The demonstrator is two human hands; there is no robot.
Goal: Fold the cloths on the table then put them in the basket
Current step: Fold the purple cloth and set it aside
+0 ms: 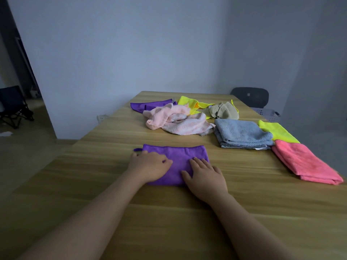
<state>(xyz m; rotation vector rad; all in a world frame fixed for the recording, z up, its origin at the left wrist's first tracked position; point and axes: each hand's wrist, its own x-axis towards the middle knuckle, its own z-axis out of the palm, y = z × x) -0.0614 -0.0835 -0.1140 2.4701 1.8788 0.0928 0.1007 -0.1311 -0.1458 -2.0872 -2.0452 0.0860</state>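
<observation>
Both the left hand (148,167) and right hand (205,178) lie flat, gripping nothing, pressing the folded purple cloth (180,156) in the counter's (105,166) middle; the basket (267,113) stands just off the far right corner.

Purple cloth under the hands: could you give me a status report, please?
Left hand and right hand press flat on purple cloth. Cloth folded, not yet in basket. Unfolded pile beyond it, nothing blocking.

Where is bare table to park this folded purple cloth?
Free: the wooden table left of the folded purple cloth, and the gap between it and the folded coral-pink cloth. Crowded: the far end with crumpled pale pink towels, and the right edge.
</observation>
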